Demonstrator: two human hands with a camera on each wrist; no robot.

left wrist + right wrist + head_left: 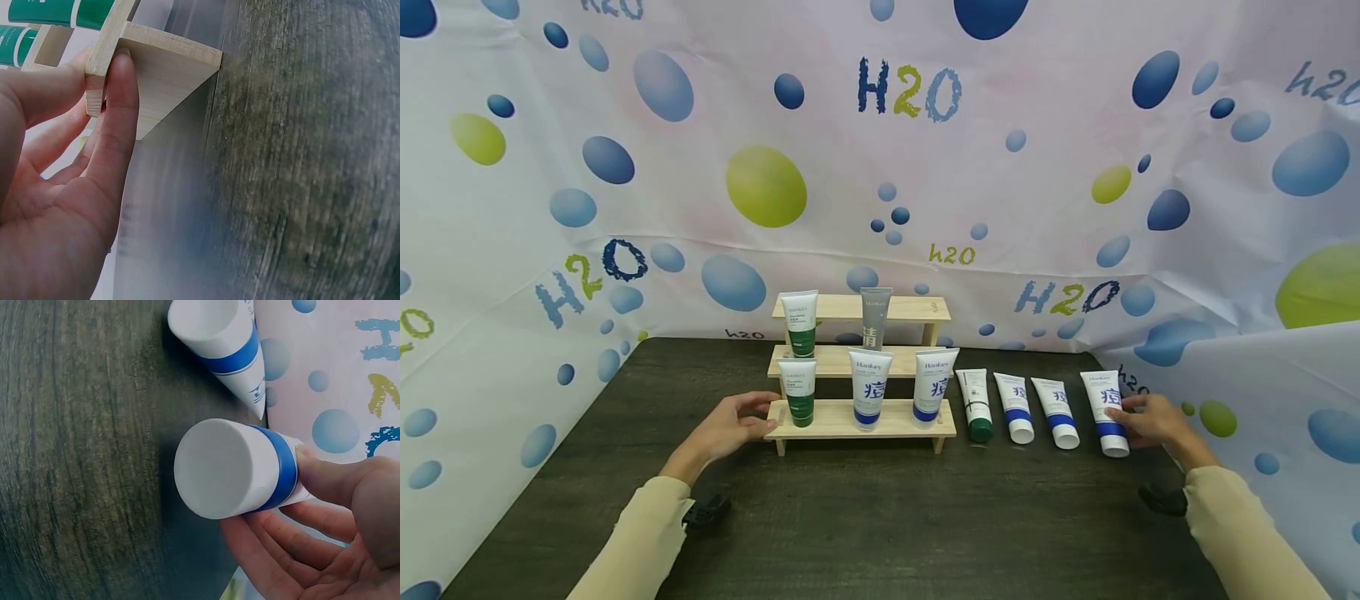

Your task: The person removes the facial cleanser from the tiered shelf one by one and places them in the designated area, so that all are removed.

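A three-tier wooden display stand (842, 429) holds several squeeze tubes standing on their caps. At the left end of its lowest board is my left hand (732, 425); the left wrist view shows thumb and fingers pinching the board (150, 69) from above and below. My right hand (1156, 421) grips a white tube with a blue band (1103, 408) at the right end of the table. Its thumb presses one side below the printed label, with the other fingers around the far side. The tube's round white cap (215, 469) faces the right wrist camera.
Between stand and right hand lie a green-capped tube (975, 404) and two blue-banded tubes (1015, 408). On the stand are green-and-white tubes (797, 390), a grey tube (875, 317) and blue-banded ones (870, 387). A patterned cloth (842, 142) backs the dark table (880, 517).
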